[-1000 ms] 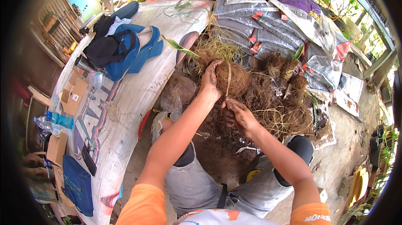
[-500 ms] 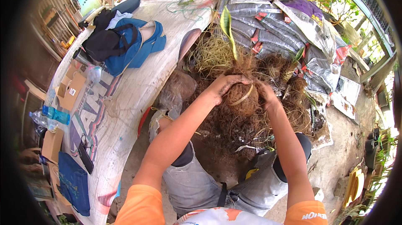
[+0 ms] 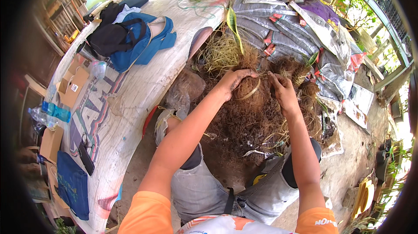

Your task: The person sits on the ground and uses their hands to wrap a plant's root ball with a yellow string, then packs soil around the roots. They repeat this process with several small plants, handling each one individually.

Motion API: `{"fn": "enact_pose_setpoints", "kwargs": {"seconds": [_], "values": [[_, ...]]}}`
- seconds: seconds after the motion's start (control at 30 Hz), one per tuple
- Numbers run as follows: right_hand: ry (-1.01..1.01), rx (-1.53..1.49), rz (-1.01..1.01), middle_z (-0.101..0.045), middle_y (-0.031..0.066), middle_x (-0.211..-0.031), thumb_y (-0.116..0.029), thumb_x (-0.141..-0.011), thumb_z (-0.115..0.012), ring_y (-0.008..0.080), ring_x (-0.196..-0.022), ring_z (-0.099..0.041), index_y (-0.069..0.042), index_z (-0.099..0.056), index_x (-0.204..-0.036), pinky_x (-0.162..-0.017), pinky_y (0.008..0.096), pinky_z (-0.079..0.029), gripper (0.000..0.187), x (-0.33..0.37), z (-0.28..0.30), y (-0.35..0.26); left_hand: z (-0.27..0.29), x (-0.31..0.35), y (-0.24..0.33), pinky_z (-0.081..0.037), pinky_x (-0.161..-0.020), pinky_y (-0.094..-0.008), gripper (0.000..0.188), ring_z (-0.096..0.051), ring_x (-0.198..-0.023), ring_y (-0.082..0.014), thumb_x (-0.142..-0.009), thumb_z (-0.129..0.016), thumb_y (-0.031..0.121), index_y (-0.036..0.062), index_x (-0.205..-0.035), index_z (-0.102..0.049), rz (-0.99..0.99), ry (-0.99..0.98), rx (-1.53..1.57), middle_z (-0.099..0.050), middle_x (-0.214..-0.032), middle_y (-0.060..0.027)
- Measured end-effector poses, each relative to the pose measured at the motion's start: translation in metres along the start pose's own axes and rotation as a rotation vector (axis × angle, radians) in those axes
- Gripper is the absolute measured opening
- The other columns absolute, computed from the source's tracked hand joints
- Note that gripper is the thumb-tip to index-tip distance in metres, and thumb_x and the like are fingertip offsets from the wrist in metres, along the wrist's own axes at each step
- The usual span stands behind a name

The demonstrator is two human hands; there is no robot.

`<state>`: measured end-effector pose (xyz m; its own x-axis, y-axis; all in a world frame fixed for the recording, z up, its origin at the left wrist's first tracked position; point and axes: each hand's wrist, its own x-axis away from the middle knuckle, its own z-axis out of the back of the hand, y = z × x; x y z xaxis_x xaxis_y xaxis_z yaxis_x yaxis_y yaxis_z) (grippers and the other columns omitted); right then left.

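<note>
A root ball (image 3: 250,94) of matted brown fibres, with a pale strand across it, sits on a heap of dark soil and roots (image 3: 244,134) before my knees. Above it rises a green leaf with yellow edges (image 3: 234,27). My left hand (image 3: 236,81), dirty with soil, curls over the ball's upper left side. To the right of the ball, my right hand (image 3: 284,90) is raised with thumb and fingers pinched together. Anything between those fingertips is too small to make out.
Grey sacks (image 3: 278,29) are piled beyond the heap. More root clumps (image 3: 309,90) lie to the right, and pale dry roots (image 3: 220,53) behind. At left, a worn board table (image 3: 143,77) bears a blue bag (image 3: 148,47), a phone (image 3: 86,158) and boxes. A clear plastic bag (image 3: 185,90) hangs beside it.
My right hand has come off the root ball's side, moved slightly right and closed into a pinch. My left hand has stayed on the ball, rising slightly.
</note>
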<state>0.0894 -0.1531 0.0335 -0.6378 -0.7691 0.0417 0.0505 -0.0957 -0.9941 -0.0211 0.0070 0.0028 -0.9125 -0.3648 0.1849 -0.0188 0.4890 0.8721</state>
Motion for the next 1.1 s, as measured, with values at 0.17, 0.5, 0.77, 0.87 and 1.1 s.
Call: {"fn": "enact_pose_setpoints", "kwargs": {"seconds": [0.17,0.5,0.77,0.87,1.1], "values": [[0.028,0.168,0.100,-0.048,-0.0013,-0.060,-0.024,-0.095,-0.050,0.0059,-0.053,-0.038,0.001,-0.058,-0.079,-0.049,0.0245,-0.032,0.031,0.025,-0.026,-0.015,0.010,-0.006,-0.005,-0.050,-0.078,-0.0302,0.019,-0.062,-0.089,-0.0148,-0.083,-0.057,0.021,0.0057,-0.093,-0.065,-0.167,0.155,0.005,-0.065,-0.098,-0.0051],[-0.058,0.256,0.311,-0.047,0.0065,-0.064,-0.014,-0.095,-0.046,0.0089,-0.059,-0.038,0.002,-0.057,-0.085,-0.056,0.0269,-0.037,0.022,0.051,-0.066,0.000,0.010,-0.005,0.017,-0.051,-0.072,-0.0381,0.019,-0.061,-0.076,-0.0204,-0.076,-0.061,0.027,0.0114,-0.087,-0.060,-0.198,0.401,0.501,-0.062,-0.084,-0.0032],[-0.109,0.175,0.184,-0.040,-0.0018,-0.055,-0.019,-0.096,-0.045,0.0048,-0.049,-0.034,-0.003,-0.057,-0.084,-0.046,0.0252,-0.030,0.024,0.052,-0.071,-0.001,0.015,-0.005,0.021,-0.051,-0.070,-0.0385,0.023,-0.062,-0.077,-0.0216,-0.079,-0.057,0.025,0.0071,-0.093,-0.060,-0.196,0.452,0.675,-0.062,-0.090,-0.0064],[-0.188,0.067,0.064,-0.040,-0.0038,-0.055,-0.023,-0.097,-0.045,0.0033,-0.048,-0.034,-0.005,-0.057,-0.085,-0.045,0.0243,-0.029,0.025,0.043,-0.073,0.014,0.016,-0.001,0.022,-0.051,-0.069,-0.0404,0.025,-0.061,-0.076,-0.0230,-0.078,-0.057,0.028,0.0067,-0.090,-0.061,-0.202,0.417,0.722,-0.063,-0.088,-0.0082],[-0.330,-0.284,-0.210,-0.032,-0.0055,-0.059,-0.030,-0.097,-0.046,0.0075,-0.054,-0.030,-0.010,-0.053,-0.085,-0.051,0.0256,-0.028,0.025,0.012,-0.073,0.070,0.007,0.007,0.023,-0.050,-0.067,-0.0446,0.032,-0.060,-0.078,-0.0254,-0.077,-0.055,0.035,0.0060,-0.088,-0.061,-0.148,0.316,0.698,-0.063,-0.085,-0.0096]]}}
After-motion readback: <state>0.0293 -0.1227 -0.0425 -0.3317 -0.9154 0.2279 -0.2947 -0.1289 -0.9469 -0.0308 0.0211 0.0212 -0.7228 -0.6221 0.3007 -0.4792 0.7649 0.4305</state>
